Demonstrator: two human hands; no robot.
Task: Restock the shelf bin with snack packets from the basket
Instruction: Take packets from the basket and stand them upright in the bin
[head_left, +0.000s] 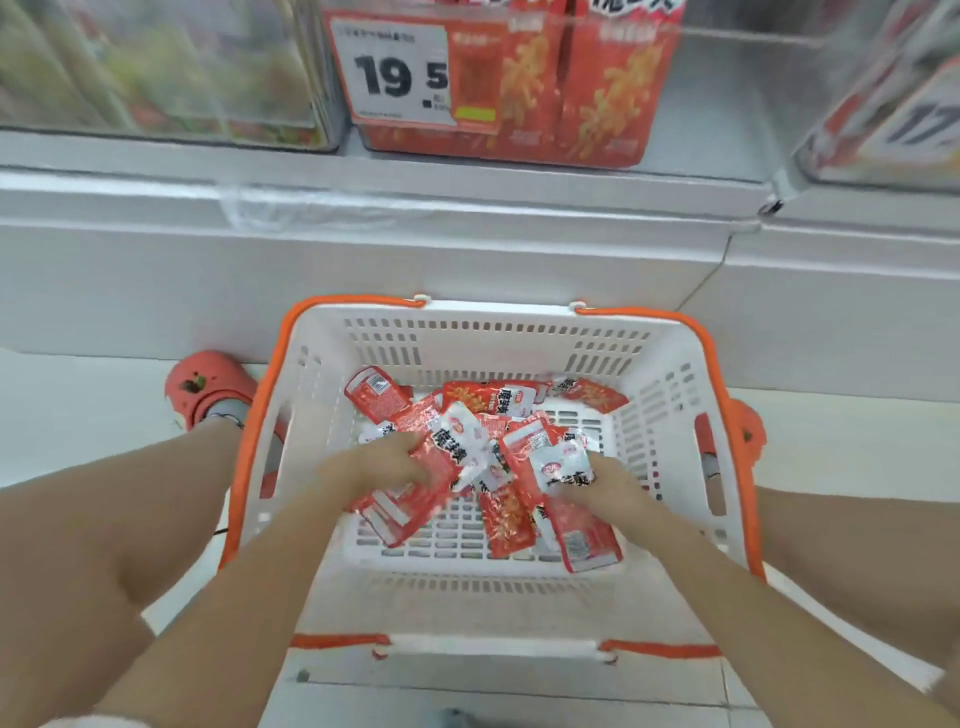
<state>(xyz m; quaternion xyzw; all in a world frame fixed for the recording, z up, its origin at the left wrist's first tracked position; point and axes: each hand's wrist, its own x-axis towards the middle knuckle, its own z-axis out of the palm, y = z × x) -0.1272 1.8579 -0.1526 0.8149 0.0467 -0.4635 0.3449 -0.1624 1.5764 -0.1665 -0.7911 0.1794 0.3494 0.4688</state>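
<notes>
A white basket (467, 343) with orange rim stands on the floor between my legs. Several red and white snack packets (493, 405) lie heaped inside it. My left hand (374, 467) is down in the heap, fingers curled round a bunch of packets. My right hand (597, 486) grips packets on the right side of the heap. Above, on the shelf, a clear bin (727, 104) holds upright red packets (597, 88) behind a price tag (395, 73) reading 19.5.
A white shelf ledge (363, 208) runs across above the basket. Clear bins with other snacks sit at upper left (156, 78) and upper right (893, 114). My feet in red shoes (208, 384) flank the basket.
</notes>
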